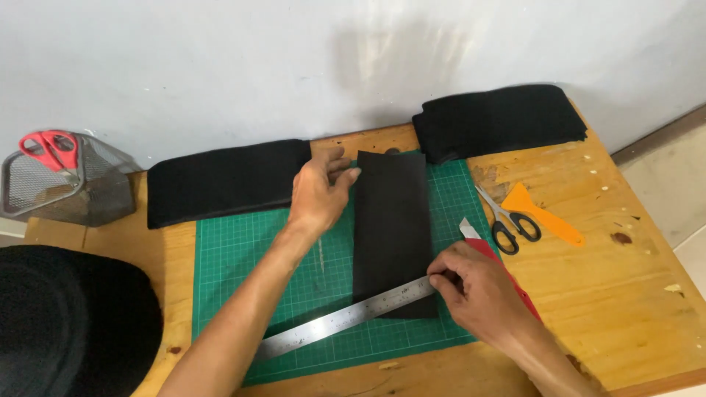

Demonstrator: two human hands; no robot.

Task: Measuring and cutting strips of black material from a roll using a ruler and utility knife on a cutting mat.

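A: Containers first?

B: One wire mesh basket [66, 184] at the far left, beside the worktop [625, 294]. Red-handled scissors [50, 149] stand in it, handles up. Nothing else in it can be made out.

A: The piece being worked?

B: A black sheet [392, 228], long and narrow, lies flat on the green cutting mat [243, 257], running away from the person. A steel ruler [346, 317] lies slanted across its near end.

A: Left hand [318, 192]?

B: Flat, fingers spread, pressing the sheet's far left corner. Palm partly over the mat. Nothing closed in that grip.

A: Right hand [478, 288]?

B: Fingers curled at the ruler's right end, at the sheet's near right corner. A red-handled knife [507, 273] lies under the hand, blade tip showing past it. Whether the grip closes on the knife or only pins the ruler, I cannot tell.

A: Around them?

B: A black cloth stack [224, 180] just beyond the left hand, a second black stack [500, 119] at the far right. Black-handled scissors [507, 220] and an orange scraper [544, 213] lie right of the mat.
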